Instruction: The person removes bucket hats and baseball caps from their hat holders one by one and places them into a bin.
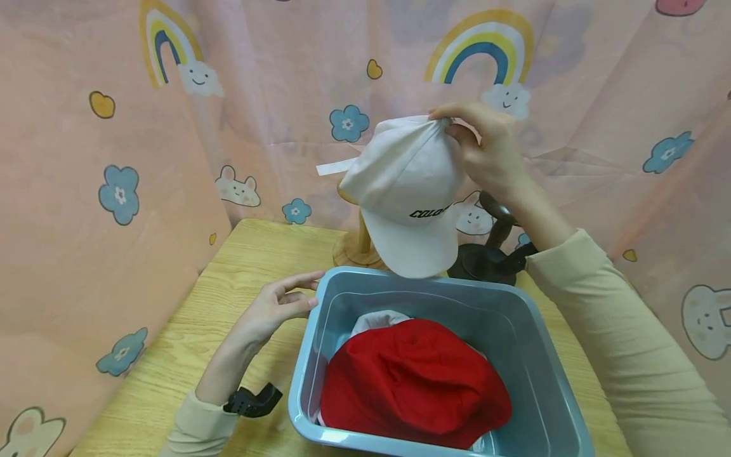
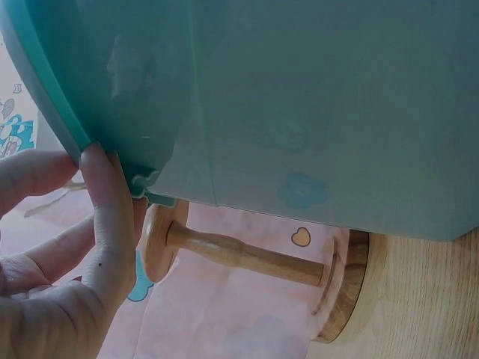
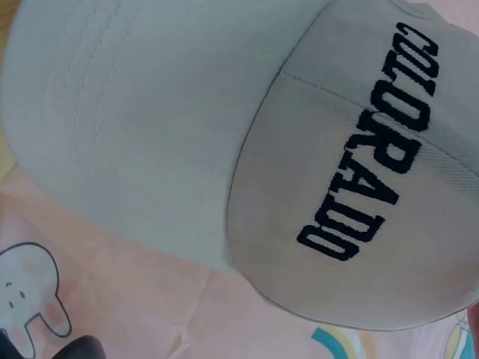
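My right hand (image 1: 485, 143) pinches a white baseball cap (image 1: 408, 184) at the top of its crown. The cap hangs brim down above the back rim of a blue plastic tub (image 1: 548, 330), with a strap end sticking out to the left. Dark "COLORADO" lettering (image 3: 374, 142) crosses its front in the right wrist view. My left hand (image 1: 280, 304) is at the tub's back left corner, fingers touching the outer side of the rim (image 2: 56, 112). In the tub lies a crumpled red cloth item (image 1: 417, 381), over a white one (image 1: 379, 320) that is mostly hidden.
A wooden stand (image 2: 247, 258) with a round base and disc top is behind the tub, partly hidden by the cap in the head view. Right of it stands a black stand (image 1: 482, 261). A patterned pink cloth (image 1: 274, 76) hangs behind the wooden table (image 1: 257, 251).
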### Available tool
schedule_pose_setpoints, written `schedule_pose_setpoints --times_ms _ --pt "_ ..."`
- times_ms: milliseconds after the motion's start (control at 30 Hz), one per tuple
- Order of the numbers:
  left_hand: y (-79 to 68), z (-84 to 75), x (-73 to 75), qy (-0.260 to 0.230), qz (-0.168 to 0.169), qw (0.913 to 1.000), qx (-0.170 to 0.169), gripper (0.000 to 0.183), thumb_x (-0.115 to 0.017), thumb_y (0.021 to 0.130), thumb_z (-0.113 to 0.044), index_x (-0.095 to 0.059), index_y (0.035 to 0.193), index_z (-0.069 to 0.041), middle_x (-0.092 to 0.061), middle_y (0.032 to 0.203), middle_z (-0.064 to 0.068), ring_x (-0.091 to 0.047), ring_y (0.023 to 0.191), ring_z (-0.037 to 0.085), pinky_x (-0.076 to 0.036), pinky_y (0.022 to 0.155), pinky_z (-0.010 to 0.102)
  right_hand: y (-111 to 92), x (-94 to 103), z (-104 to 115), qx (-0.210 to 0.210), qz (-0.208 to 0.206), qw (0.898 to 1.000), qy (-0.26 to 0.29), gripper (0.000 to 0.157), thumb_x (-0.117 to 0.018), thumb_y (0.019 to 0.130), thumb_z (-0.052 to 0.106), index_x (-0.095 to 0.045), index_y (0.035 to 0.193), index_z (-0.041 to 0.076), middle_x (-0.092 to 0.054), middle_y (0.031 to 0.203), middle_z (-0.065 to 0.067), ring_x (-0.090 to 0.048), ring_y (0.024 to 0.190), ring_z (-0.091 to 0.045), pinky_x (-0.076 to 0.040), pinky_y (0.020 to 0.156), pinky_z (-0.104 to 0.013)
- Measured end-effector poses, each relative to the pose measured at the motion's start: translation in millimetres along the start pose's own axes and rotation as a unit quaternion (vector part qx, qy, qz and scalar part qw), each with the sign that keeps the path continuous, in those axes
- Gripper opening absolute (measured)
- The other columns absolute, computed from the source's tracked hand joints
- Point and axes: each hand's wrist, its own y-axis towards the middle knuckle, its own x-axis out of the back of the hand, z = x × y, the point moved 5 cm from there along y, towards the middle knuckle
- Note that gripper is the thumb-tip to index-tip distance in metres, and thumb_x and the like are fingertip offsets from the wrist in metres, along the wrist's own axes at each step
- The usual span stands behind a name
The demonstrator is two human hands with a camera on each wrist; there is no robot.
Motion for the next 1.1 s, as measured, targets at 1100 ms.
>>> schedule_pose_setpoints --times_ms 1100 --pt "-1.1 -0.7 -0.7 0.004 -0.001 1.0000 0.000 0.052 -0.060 0.092 -0.010 -0.046 0.141 -0.002 -0.051 0.128 0.024 -0.069 0.086 0.008 -0.055 0.085 0.028 -35.8 42.8 44.1 0.033 -0.037 0.989 0.142 0.027 -0.053 0.079 -0.027 -0.070 0.090 -0.009 -0.073 0.099 0.010 -0.069 0.102 -0.008 -0.052 0.087 -0.018"
